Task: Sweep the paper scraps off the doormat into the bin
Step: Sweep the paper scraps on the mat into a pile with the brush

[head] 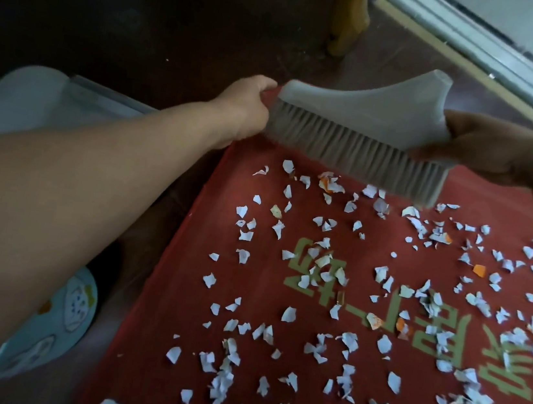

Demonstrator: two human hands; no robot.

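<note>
Dark wooden floor (145, 33) carried a red doormat (178, 292) with gold characters, strewn all over with white and orange paper scraps (288, 314). A pale bin (34, 100) stood off the mat's far left corner, beyond a light-blue slipper (49, 325). Seen from the head camera, the bare left arm reached out straight, its left grip (247, 107) curled round the left end of a translucent brush (365, 113), while the right grip (489, 149) clasped the right end, grey bristles turned toward the scraps at the mat's far edge.
</note>
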